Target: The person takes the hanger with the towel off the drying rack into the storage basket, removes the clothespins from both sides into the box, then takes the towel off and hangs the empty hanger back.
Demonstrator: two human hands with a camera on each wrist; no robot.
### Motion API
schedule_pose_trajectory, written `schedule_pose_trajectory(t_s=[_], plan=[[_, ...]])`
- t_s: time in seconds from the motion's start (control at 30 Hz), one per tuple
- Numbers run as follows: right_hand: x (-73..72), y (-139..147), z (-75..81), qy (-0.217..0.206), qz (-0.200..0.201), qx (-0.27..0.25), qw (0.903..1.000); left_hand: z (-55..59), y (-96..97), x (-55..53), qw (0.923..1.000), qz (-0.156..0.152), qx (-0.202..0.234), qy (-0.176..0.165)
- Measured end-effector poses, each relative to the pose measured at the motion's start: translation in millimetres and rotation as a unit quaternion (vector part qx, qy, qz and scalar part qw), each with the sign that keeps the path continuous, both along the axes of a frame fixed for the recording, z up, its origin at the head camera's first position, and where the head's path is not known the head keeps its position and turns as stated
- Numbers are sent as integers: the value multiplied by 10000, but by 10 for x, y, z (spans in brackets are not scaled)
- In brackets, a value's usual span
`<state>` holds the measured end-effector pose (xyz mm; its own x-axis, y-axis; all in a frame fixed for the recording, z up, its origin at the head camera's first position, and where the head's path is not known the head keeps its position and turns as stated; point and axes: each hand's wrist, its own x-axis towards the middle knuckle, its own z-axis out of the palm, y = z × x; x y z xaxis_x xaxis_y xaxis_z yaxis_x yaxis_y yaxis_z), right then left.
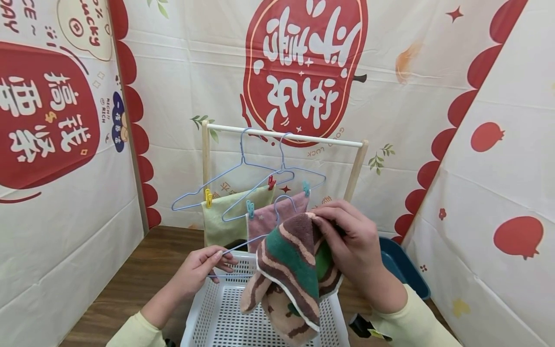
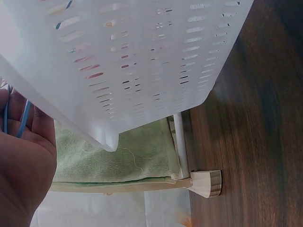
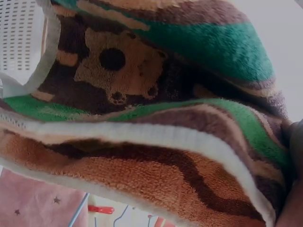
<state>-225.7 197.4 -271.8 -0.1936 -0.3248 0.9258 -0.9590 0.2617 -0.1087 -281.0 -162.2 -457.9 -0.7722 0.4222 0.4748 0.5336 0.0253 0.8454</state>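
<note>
My right hand (image 1: 353,241) pinches the edge of a striped brown, green and beige towel (image 1: 295,260); its loose folds hang over the white basket. In the right wrist view, a bear figure shows on the towel (image 3: 118,66), which has a white hem. My left hand (image 1: 200,265) holds one end of a blue clothes hanger (image 1: 244,243). The hanger's hook stands up behind the towel, which hides much of its other end. In the left wrist view, the hanger's thin bars (image 2: 23,118) cross the fingers of my left hand (image 2: 28,156).
Behind the white basket (image 1: 197,313) stands a drying rack (image 1: 282,135). Two hangers on it carry a green towel (image 1: 221,224) and a pink towel (image 1: 270,217), clipped with yellow, red and blue pegs. A dark blue tray (image 1: 401,265) lies at the right on the wooden table (image 1: 125,284).
</note>
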Motion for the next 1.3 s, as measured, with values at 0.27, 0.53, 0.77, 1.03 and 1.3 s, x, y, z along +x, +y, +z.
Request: schedule_pose_trajectory(t_s=[0.27, 0.53, 0.77, 1.03, 1.3], plan=[[19, -44, -71, 147, 141, 111, 9997, 18, -10, 1, 10000, 46, -1, -64], [23, -97, -383, 133, 480, 712, 9962, 93, -16, 14, 9997, 67, -97, -195], [-7, -139, -662, -390, 649, 1257, 9892, 107, -13, 6, 9998, 81, -117, -127], [-123, -131, -918, -947, 400, 2016, 9741, 104, -1, 6, 9999, 123, -102, 17], [-229, -79, -1085, -1218, 194, 2405, 9628, 99, 4, -3, 9998, 121, -125, 8]])
